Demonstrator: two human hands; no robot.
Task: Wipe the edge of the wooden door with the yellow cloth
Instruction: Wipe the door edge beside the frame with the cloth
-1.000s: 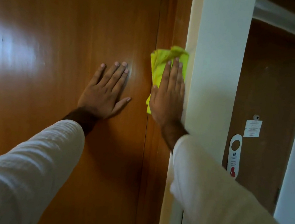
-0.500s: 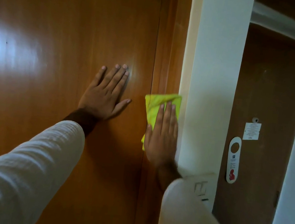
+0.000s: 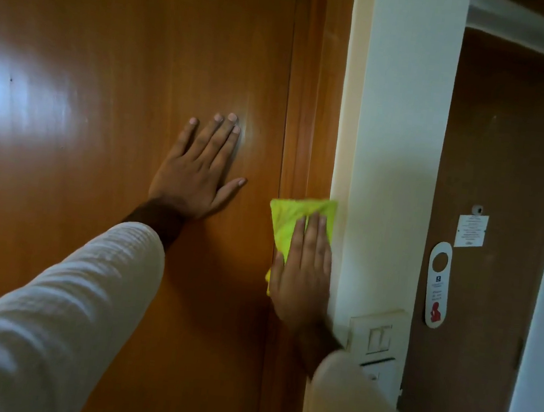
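Since 1 second ago the right hand, flat on the yellow cloth, has slid down the wooden door edge toward the light switch, so wiping progresses; the left hand stays spread flat, holding nothing.

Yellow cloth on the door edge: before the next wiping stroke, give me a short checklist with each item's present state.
1. yellow cloth under the right hand, palm flat on it: ok.
2. Cloth lies on the edge strip of the wooden door, beside the white wall: ok.
3. left hand flat on the door panel, fingers spread, clear of the cloth: ok.
4. Strip above the cloth free of obstacles: ok.
5. Path downward: the light switch sits on the wall close by the right wrist; whether the sleeve clears it, cannot tell.
6. Dirt left on the strip: cannot tell, the picture is too dim.
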